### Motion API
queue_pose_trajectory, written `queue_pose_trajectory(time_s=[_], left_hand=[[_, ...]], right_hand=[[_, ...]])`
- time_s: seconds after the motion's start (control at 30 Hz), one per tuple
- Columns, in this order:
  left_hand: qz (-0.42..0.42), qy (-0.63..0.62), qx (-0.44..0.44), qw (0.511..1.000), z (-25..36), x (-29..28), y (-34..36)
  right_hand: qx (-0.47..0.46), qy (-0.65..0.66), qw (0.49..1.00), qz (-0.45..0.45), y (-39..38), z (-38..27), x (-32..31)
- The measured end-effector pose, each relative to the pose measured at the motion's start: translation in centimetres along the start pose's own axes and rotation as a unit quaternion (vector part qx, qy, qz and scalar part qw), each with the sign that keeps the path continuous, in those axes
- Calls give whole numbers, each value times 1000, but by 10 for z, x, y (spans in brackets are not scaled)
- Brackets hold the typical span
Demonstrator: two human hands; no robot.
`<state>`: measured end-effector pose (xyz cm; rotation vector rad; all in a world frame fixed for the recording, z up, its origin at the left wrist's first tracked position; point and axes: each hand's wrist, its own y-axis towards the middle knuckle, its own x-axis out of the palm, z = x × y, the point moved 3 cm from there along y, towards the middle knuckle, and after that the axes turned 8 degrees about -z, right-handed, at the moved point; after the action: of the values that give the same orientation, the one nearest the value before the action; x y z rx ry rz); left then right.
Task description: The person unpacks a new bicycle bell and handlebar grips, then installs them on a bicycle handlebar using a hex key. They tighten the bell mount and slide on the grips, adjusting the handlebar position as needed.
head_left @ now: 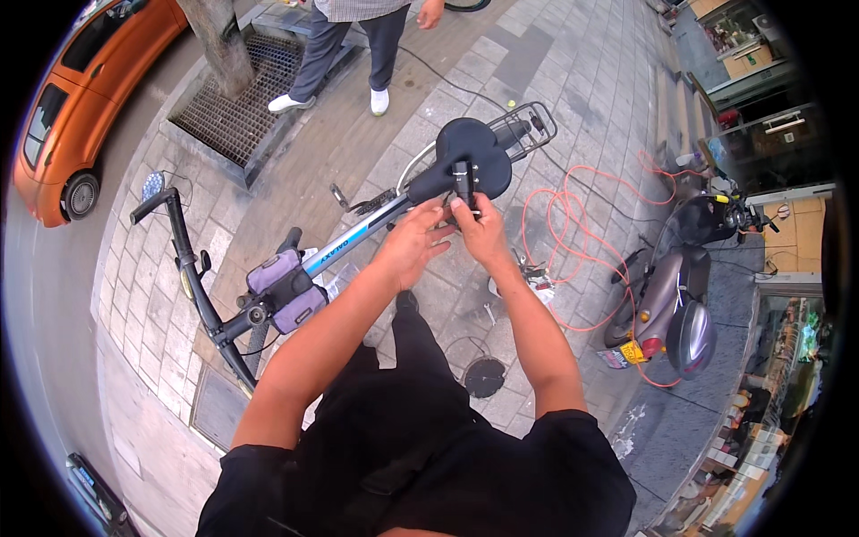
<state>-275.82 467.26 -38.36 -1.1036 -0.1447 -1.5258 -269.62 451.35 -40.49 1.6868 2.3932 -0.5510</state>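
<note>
In front of me stands a bicycle with a white and blue frame (353, 242) and a wide black saddle (458, 154). My right hand (483, 234) grips a short black flashlight (463, 182) between thumb and fingers, held upright over the saddle's edge. Close beside it is my left hand (416, 240), its fingers partly spread and pointing at the flashlight's lower end. I cannot tell whether the left fingertips touch it. The palm of the right hand hides some of its fingers.
Purple bags (300, 311) hang by the black handlebar (183, 242). Tools (537, 279) lie on the paving beyond my right forearm, near a tangled orange hose (573, 219). A scooter (667, 300) stands right, an orange car (94, 98) far left. Another person (353, 49) stands beyond the bicycle.
</note>
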Motion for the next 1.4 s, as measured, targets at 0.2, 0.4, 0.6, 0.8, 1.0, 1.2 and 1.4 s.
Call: queue_pose_trajectory(time_s=[0.2,0.4,0.6,0.8,1.0,1.2,1.4], left_hand=[[25,-17,-4,1000,-14,-22,-74],[110,-37,29,993,-41,-76,-178],[182,-44,74,980,-48,-109,-248],[175,-50,91,979,-53,-113,-269],[192,-45,110,974,-68,-128,-296],[186,64,130,972,-71,-133,-339],[382,235,330,831,-65,-145,-417]], right_hand=[[9,-381,923,55,81,11,-69],[34,-536,843,-10,126,40,-75],[141,-446,884,-3,118,27,-64],[146,-392,908,23,96,34,-63],[58,-281,957,46,92,53,-48],[-5,-255,946,199,26,58,-79],[-63,-87,989,105,-43,28,27]])
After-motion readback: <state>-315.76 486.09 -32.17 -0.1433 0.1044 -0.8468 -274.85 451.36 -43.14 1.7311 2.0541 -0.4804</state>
